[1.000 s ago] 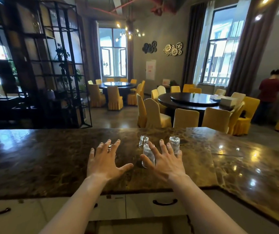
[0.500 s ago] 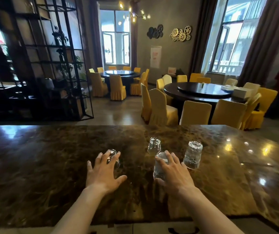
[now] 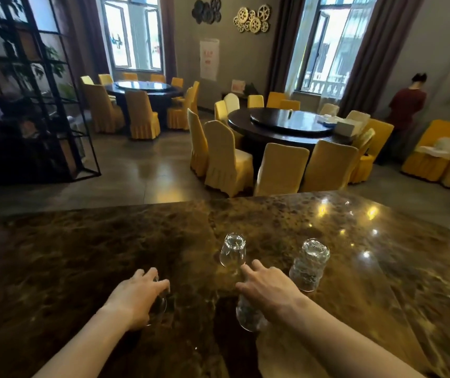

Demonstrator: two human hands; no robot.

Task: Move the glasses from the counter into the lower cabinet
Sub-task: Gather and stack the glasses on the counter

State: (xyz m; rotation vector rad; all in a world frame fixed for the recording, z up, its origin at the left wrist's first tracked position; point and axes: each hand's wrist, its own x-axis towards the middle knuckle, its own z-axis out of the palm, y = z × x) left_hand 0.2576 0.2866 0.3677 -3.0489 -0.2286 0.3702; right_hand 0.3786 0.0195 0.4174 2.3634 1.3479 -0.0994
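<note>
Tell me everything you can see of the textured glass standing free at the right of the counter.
The textured glass is clear, with a bumpy, patterned wall and a waisted shape. It stands upside down, thick base up and rim on the brown marble counter, and looks empty. Nothing touches it: the right hand lies just to its left, over another glass. A smooth glass stands apart, farther left and back.

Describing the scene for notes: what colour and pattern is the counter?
Dark brown marble with mottled golden veining, glossy; head view.
</note>
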